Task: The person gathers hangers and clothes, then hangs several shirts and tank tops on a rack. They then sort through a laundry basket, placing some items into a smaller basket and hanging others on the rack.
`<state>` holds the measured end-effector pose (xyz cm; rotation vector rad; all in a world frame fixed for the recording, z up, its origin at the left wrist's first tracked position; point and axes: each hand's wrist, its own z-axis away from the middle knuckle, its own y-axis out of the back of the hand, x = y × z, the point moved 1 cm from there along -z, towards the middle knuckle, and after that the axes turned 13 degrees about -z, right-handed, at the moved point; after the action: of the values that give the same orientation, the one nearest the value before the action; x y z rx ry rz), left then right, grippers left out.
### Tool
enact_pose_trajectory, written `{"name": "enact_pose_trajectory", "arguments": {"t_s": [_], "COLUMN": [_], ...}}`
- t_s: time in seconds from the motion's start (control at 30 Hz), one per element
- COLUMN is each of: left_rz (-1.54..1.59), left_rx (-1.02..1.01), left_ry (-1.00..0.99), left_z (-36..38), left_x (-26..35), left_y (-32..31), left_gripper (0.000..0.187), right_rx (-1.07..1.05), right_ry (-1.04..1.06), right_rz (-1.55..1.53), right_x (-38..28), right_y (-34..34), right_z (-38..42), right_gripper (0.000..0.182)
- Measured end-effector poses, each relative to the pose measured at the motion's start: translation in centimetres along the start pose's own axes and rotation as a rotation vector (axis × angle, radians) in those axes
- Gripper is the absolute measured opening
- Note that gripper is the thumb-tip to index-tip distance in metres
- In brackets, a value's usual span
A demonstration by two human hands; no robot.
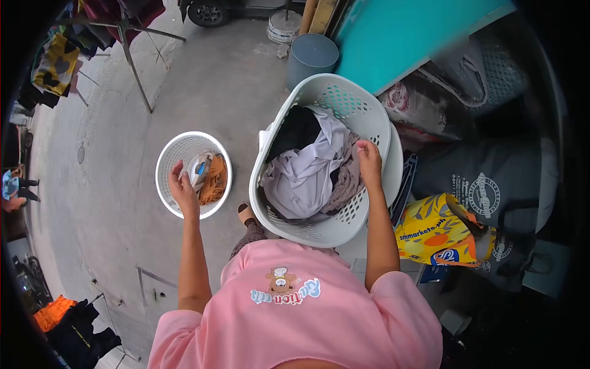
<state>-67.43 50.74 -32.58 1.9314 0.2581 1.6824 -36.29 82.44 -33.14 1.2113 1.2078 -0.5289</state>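
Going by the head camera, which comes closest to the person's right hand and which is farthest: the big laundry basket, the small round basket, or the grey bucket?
From the right hand:
1. Big laundry basket: the hand rests at its rim, over the clothes.
2. Grey bucket: beyond the basket, up the frame.
3. Small round basket: far across, by the left hand.

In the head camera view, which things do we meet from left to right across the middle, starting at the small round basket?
Small white round basket with the left hand in it → large white laundry basket of clothes → right hand on the clothes → yellow shopping bag.
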Motion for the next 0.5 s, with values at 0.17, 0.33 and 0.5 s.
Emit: {"name": "enact_pose_trajectory", "arguments": {"t_s": [0.17,0.33,0.5], "left_rz": [-0.001,-0.264,-0.703], "left_rx": [-0.241,-0.660,-0.491], "left_ry": [-0.349,-0.596,-0.744], "left_z": [3.4,8.3,10.5], "left_x": [9.7,12.8,10.3], "left_y": [-5.1,-11.9,-16.0], "left_gripper": [0.018,0.027,0.048], "right_rx": [-0.140,0.038,-0.350], "right_ry": [-0.056,0.152,-0.311], "right_rz": [-0.025,0.165,0.232], "right_x": [3.0,3.9,3.7], "right_y": [-1.3,-5.8,-5.7], "right_z": [0.7,1.1,-1.5], "right_gripper": [0.016,0.036,0.036]}}
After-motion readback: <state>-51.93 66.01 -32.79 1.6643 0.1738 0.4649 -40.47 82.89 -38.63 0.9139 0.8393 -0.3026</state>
